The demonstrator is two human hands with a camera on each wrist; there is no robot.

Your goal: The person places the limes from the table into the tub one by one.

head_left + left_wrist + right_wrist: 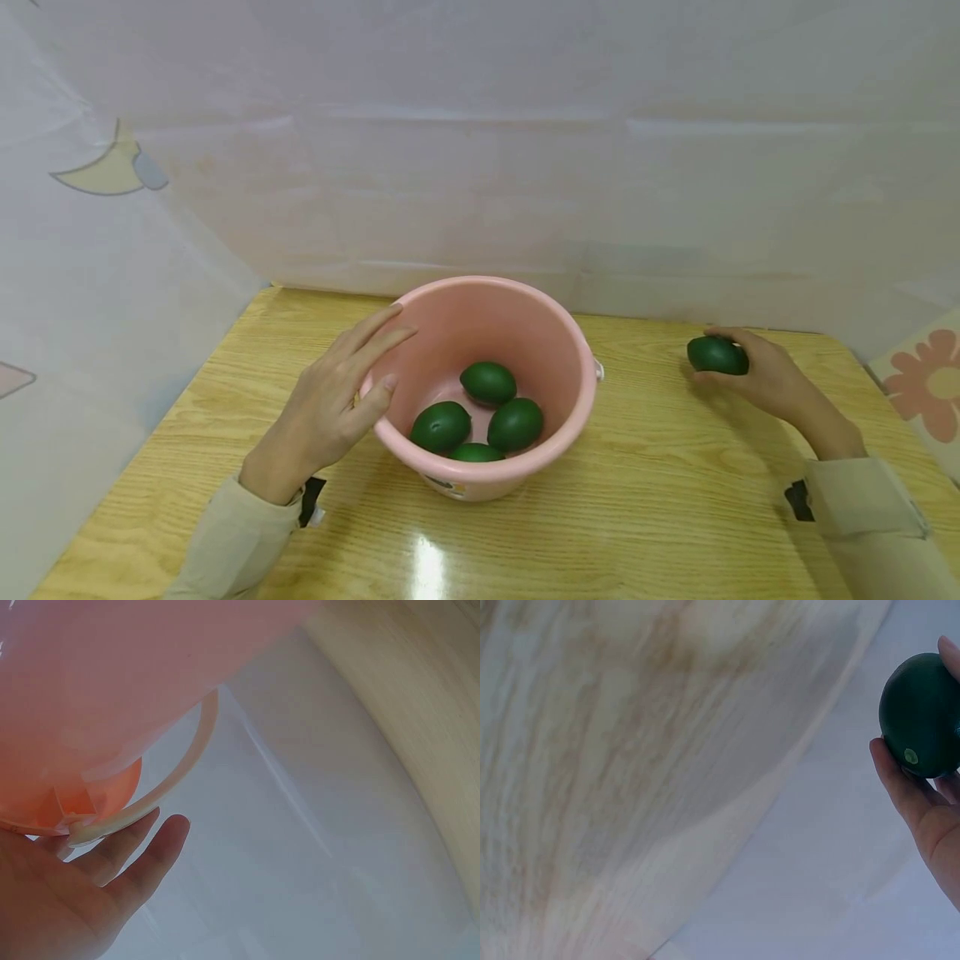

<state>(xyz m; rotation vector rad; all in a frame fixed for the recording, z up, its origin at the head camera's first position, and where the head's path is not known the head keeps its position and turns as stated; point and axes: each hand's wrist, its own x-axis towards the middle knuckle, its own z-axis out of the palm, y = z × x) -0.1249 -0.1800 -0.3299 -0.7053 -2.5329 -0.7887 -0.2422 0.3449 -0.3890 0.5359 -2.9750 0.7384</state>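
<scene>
A pink bucket (476,475) stands on the wooden table, with several dark green, avocado-like fruits (489,383) lying at its bottom. My left hand (326,412) rests at the bucket's left rim, fingers stretched out and slightly spread. In the left wrist view, the fingers of that hand (82,900) lie beside the bucket's pale handle (187,754). Off to the right of the bucket, my right hand (776,383) grips another dark green fruit (716,356) between thumb and fingers. That fruit (919,712) shows a small light stem spot in the right wrist view.
Behind the table (645,517) hangs a pale sheet (480,192), which also covers the left side. A flower print (941,383) shows at the right. The handle's white joint (599,370) sticks out from the bucket's right side.
</scene>
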